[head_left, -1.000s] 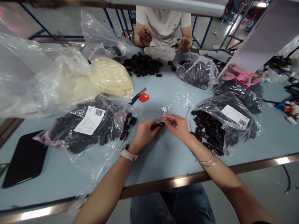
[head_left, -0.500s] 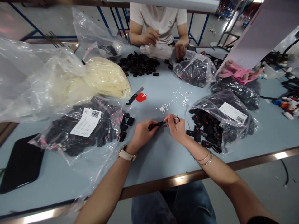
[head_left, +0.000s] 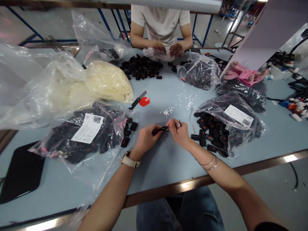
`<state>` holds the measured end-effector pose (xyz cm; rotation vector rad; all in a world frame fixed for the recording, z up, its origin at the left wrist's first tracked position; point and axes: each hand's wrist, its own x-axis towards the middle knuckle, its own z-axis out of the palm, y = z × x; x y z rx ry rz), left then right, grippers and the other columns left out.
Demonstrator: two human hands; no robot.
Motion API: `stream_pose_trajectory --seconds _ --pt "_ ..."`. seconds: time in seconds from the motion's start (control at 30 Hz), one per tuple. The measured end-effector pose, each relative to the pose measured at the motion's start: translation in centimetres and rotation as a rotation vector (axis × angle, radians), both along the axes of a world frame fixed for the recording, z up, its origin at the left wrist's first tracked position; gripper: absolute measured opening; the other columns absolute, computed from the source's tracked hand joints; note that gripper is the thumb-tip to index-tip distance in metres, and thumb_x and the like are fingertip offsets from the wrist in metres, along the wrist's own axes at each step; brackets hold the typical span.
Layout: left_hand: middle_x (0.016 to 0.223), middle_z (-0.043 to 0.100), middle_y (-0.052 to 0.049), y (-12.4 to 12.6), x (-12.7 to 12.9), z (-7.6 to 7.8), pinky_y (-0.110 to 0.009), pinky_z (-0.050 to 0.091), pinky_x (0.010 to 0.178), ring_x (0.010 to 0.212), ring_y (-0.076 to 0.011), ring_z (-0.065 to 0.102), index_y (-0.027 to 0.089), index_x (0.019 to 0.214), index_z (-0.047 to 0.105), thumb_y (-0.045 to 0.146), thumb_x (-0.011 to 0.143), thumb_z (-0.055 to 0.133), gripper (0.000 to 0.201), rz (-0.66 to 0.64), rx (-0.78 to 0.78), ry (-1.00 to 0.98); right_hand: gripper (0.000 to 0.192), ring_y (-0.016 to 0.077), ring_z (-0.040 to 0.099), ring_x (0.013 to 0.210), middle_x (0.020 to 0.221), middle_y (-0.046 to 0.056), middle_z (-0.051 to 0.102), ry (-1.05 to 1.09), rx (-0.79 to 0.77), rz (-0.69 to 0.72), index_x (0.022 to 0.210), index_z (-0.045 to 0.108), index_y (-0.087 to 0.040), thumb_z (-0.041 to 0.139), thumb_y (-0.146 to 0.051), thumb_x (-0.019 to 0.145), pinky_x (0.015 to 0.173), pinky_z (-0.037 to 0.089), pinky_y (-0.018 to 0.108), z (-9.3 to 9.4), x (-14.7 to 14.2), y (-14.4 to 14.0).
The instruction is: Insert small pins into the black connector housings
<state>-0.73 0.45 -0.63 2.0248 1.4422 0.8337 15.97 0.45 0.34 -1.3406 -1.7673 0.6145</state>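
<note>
My left hand [head_left: 146, 138] is closed on a small black plastic connector [head_left: 157, 131] just above the table. At the connector's right end, my right hand [head_left: 179, 133] pinches a slim tool [head_left: 178, 124] that looks like tweezers; the fingers cover most of it. Its tip meets or nearly meets the connector; I cannot tell which. Small white pieces [head_left: 167, 112] lie scattered beyond my hands. Loose black connectors [head_left: 214, 134] spill from a labelled clear bag [head_left: 240, 115] to the right. More lie at the mouth of another bag [head_left: 88, 128] on the left.
A knife [head_left: 138, 100] lies beside a red piece [head_left: 144, 101]. Behind stand a bag of cream-coloured parts [head_left: 108, 81] and a connector heap [head_left: 141, 66]. Across the table, a co-worker's hands [head_left: 176, 49] handle a clear bag. Pink gloves [head_left: 245, 73] rest on a bag at right.
My right fingers have shifted slightly around the tool, while my left hand keeps its hold on the connector. Across the table, the co-worker's hands have come together at the clear bag.
</note>
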Motion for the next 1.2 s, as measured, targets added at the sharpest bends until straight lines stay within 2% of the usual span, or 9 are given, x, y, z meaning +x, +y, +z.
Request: stream_pose_trajectory --seconds 0.37,0.6,1.2 --pt "0.08 0.071 -0.004 -0.05 0.09 -0.12 -0.026 0.049 0.066 0.071 -0.0171 0.065 0.018 0.084 0.067 0.024 0.078 0.061 0.01 0.007 0.003 0.001 0.046 0.014 0.061 0.063 0.065 0.005 0.067 -0.028 0.088 -0.046 0.07 0.063 -0.019 0.03 -0.039 0.094 0.063 0.043 0.024 -0.58 -0.33 0.24" --pt "0.079 0.071 -0.003 -0.01 0.06 -0.2 -0.026 0.049 0.065 0.069 -0.0164 0.064 0.019 0.085 0.067 0.024 0.078 0.06 0.011 0.021 0.001 0.004 0.044 0.0112 0.054 0.051 0.056 0.001 0.059 0.037 0.135 -0.061 0.069 0.063 -0.019 0.031 -0.036 0.094 0.055 0.041 0.022 -0.42 -0.17 0.12" --pt "0.079 0.071 -0.004 0.01 0.0 -0.53 -0.027 0.047 0.063 0.07 -0.0177 0.065 0.018 0.086 0.066 0.024 0.079 0.059 0.012 0.01 -0.002 0.035 0.045 0.0132 0.06 0.062 0.064 0.005 0.067 -0.104 0.186 -0.022 0.069 0.062 -0.018 0.029 -0.035 0.095 0.062 0.043 0.024 -0.54 -0.2 0.16"
